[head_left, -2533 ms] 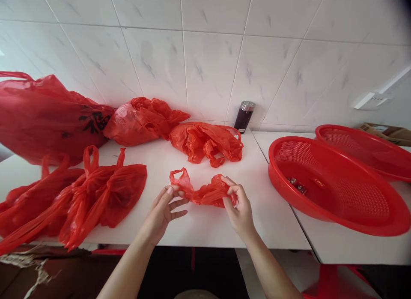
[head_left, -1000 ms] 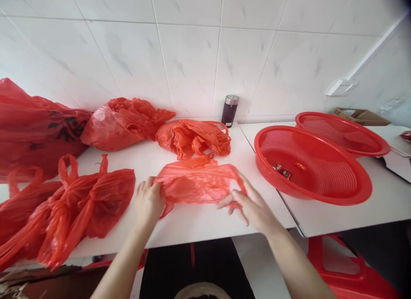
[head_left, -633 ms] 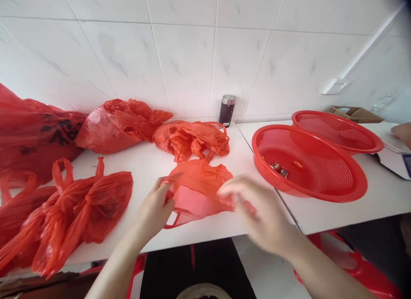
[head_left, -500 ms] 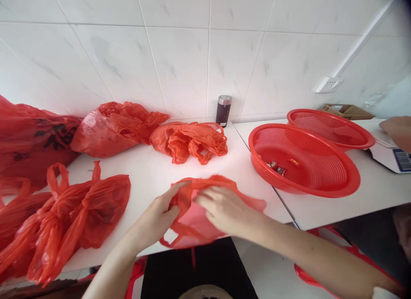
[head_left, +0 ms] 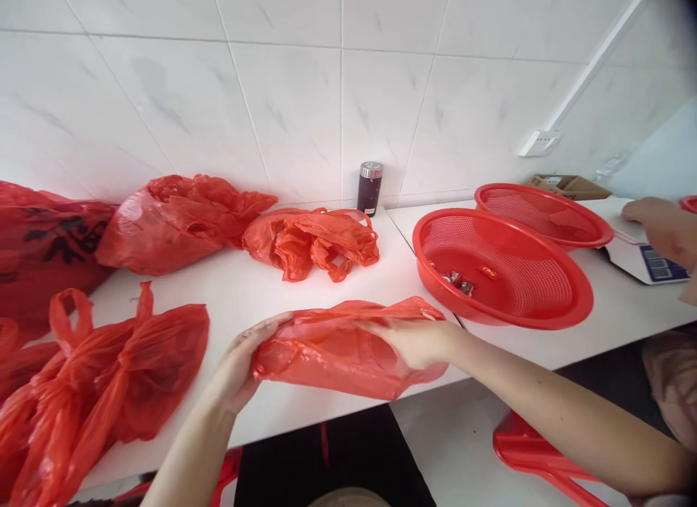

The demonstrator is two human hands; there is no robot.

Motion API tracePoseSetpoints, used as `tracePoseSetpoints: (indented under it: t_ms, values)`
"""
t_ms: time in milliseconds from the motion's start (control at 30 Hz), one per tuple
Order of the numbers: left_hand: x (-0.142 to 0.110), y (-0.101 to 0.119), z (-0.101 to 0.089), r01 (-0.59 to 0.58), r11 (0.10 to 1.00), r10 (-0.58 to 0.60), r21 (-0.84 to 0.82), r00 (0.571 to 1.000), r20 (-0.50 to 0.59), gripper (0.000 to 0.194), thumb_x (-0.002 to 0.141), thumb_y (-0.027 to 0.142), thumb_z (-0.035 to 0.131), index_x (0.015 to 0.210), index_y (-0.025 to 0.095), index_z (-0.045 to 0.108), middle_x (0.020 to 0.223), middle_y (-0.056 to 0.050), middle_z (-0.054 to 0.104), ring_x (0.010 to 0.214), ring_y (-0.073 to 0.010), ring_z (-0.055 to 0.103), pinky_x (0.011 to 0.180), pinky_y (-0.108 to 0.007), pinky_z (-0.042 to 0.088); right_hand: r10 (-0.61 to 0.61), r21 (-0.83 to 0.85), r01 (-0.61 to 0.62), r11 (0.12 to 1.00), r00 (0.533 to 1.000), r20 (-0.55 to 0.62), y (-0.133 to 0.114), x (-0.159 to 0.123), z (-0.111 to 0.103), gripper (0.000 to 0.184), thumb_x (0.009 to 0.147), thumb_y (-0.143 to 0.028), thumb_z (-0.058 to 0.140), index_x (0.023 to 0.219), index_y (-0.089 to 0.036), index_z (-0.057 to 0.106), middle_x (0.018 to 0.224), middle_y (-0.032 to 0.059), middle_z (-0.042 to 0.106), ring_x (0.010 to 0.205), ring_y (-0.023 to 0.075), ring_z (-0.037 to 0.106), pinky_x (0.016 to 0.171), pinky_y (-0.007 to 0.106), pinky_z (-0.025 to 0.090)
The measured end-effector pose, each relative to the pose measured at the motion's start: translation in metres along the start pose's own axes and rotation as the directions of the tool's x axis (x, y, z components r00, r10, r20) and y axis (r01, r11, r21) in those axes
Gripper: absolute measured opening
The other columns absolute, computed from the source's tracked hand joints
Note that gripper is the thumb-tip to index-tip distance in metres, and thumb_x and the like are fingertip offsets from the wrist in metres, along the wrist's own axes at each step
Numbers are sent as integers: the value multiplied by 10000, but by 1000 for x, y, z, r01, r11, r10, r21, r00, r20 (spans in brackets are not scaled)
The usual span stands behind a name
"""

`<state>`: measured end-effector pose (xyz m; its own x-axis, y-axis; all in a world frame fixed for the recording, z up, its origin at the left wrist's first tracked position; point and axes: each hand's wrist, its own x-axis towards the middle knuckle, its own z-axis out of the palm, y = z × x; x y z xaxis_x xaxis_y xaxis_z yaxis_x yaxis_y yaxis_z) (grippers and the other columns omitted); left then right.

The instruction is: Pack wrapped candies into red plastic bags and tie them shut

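Note:
A thin red plastic bag [head_left: 332,365] is spread sideways above the front edge of the white table. My left hand [head_left: 247,362] is closed on its left end, thumb on top and the other fingers partly hidden. My right hand [head_left: 411,341] reaches inside through the bag's mouth from the right; its fingers point left, look stretched out and show only dimly through the film. Just behind the bag lies a crumpled pile of red plastic bags [head_left: 310,238].
Tied red bags [head_left: 157,369] and a big printed bag [head_left: 49,253] stand left, a stuffed bag [head_left: 174,224] behind. A dark flask [head_left: 370,191] is by the wall. Right are red baskets [head_left: 523,303], small wrapped pieces [head_left: 460,282], a scale [head_left: 637,264] and another person's hand [head_left: 661,227].
The crumpled bag has been opened out wide. My right hand has gone from its right edge to inside it. The view has turned right, showing the scale and another person's hand.

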<state>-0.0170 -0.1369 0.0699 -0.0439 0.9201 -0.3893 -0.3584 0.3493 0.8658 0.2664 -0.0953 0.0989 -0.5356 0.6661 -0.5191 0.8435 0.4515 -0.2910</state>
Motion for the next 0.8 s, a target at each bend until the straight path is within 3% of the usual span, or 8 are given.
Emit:
tracePoseSetpoints:
  t_ms: [133,233,300,400,500,567,667,800]
  values:
    - [3,-13,5,-238,824,265,514,964,21,463,732,321,682,1186,235,657,1178,-70,659,1057,-258,615,921,-366,478,69,-73,-63,995,994,82,-6,6,4,1175,582,-227,754,1492,-450,44,1534,97,245,1151,348,545,803,385,495]
    - [2,-21,8,-366,474,534,801,843,69,385,780,313,605,1157,274,672,1257,-62,554,1129,-260,555,1004,-411,413,32,-153,-21,988,997,74,-9,11,3,1068,629,-290,757,1507,-371,154,1487,152,314,1207,396,488,855,461,482]
    - [-2,-27,14,-391,402,628,828,776,62,365,806,374,599,1153,281,666,1329,-77,458,1230,-274,474,1044,-434,376,0,-208,8,978,999,38,-12,13,2,945,677,-342,744,1491,-310,265,1382,187,436,1138,403,539,829,480,494]
    - [-7,-38,32,-372,561,638,740,764,-99,378,809,460,614,1129,264,660,1445,-88,329,1389,-299,269,1104,-455,292,-19,-236,9,972,999,-39,-22,16,8,792,737,-411,716,1441,-274,378,1267,193,524,999,366,620,771,452,520]
    - [-5,-51,50,-302,849,420,434,883,-209,480,787,451,640,1216,245,579,1340,-110,488,1257,-300,463,1013,-451,401,-37,-278,11,960,995,-88,-37,16,21,775,750,-456,711,1431,-281,387,1285,209,505,937,345,648,732,429,529]
    - [0,-56,56,-210,947,238,245,967,-91,557,732,374,695,1244,217,542,1166,-94,616,1034,-255,610,875,-379,491,-76,-326,47,944,994,-77,-44,15,26,805,727,-449,737,1430,-271,387,1302,232,487,920,352,653,722,432,528]
    - [6,-53,47,-96,969,78,229,993,87,463,672,218,676,1128,178,610,878,-21,666,682,-137,609,643,-237,478,-144,-298,132,945,989,-18,-38,13,19,716,748,-401,718,1399,-313,433,1292,194,519,980,368,634,761,451,512]
    - [2,-32,12,-85,931,79,354,996,33,374,698,195,561,1064,179,641,675,45,586,518,-84,487,522,-189,370,-109,-46,107,993,994,-27,-6,12,-12,564,847,-323,557,1395,-335,426,1212,91,614,1020,294,629,775,377,504]
